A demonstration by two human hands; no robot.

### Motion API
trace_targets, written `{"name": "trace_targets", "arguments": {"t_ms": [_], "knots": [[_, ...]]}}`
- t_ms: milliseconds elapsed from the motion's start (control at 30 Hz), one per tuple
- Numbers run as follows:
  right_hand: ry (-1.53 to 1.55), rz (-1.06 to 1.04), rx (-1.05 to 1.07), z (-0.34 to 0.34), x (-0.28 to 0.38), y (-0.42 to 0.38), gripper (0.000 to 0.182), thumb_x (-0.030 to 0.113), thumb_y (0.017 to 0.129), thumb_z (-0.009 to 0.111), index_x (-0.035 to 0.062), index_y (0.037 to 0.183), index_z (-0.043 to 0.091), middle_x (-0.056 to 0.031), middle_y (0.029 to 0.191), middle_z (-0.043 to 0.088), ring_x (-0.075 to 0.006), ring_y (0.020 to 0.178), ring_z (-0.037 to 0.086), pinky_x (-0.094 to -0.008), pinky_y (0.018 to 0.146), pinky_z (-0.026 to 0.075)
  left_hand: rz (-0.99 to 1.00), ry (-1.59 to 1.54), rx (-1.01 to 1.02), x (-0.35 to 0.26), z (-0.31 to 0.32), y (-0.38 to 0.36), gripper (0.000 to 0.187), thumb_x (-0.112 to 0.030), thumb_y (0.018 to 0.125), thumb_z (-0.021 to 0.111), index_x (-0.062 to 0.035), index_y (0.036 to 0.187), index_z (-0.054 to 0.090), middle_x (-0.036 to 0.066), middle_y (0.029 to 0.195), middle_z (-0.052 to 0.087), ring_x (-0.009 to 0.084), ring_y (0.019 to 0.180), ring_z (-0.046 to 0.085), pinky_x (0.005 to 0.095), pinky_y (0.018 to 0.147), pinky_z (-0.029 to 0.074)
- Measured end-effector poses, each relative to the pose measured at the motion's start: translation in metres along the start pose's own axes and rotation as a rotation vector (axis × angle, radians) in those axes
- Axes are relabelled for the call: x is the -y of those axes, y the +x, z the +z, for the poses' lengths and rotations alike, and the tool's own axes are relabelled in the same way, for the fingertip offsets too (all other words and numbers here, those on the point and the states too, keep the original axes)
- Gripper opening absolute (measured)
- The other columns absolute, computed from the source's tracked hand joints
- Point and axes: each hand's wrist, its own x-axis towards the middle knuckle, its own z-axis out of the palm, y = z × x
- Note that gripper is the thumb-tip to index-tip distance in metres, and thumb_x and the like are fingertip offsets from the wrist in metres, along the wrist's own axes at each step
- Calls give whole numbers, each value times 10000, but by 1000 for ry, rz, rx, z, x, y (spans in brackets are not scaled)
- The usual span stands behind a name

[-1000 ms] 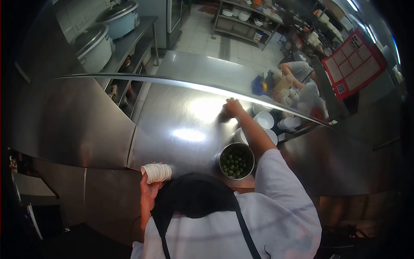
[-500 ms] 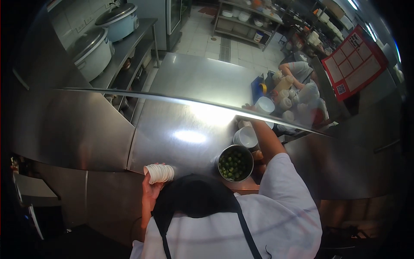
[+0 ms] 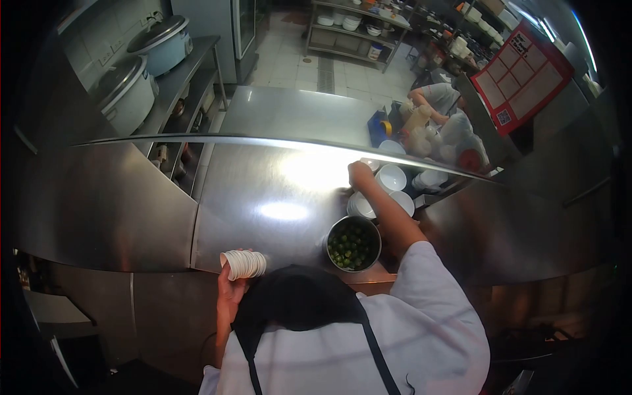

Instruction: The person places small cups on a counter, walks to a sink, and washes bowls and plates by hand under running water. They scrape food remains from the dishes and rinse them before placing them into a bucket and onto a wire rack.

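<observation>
At the table's near edge, my left hand point(image 3: 230, 283) is wrapped round a stack of nested white cups point(image 3: 245, 264), which lies on its side. My right hand point(image 3: 359, 174) is over the steel table point(image 3: 257, 178), with fingers curled in; whatever they hold, if anything, is hidden. Beside that hand stand white bowls point(image 3: 392, 178), and a further stack of white bowls point(image 3: 360, 205) is below it, partly behind my forearm. A round metal pot point(image 3: 378, 253) of cut green vegetables point(image 3: 352, 245) stands nearer my body.
A shelf edge point(image 3: 276, 141) crosses above the table. Beyond it are squeeze bottles point(image 3: 416, 120), a blue box point(image 3: 379, 128) and a co-worker's arm point(image 3: 428, 105). Large rice cookers point(image 3: 125, 92) stand on the left bench. A red-bordered sheet point(image 3: 523, 76) hangs at right.
My right hand has drawn back from beyond the shelf edge, moving left and nearer, and its fingers have curled in. My left hand keeps the cup stack. The view has shifted slightly.
</observation>
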Motion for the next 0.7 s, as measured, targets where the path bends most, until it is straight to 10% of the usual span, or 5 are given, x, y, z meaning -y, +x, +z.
{"name": "trace_targets", "arguments": {"t_ms": [700], "knots": [[-87,193,73,-33,31,-10,157,58,828,595,17,821,747,-224,850,729,-362,831,737,-446,751,595,-48,52,-4,-1,2,0,488,-402,968,590,-91,1342,564,159,1347,625,305,1232,600,469,1028,472]]}}
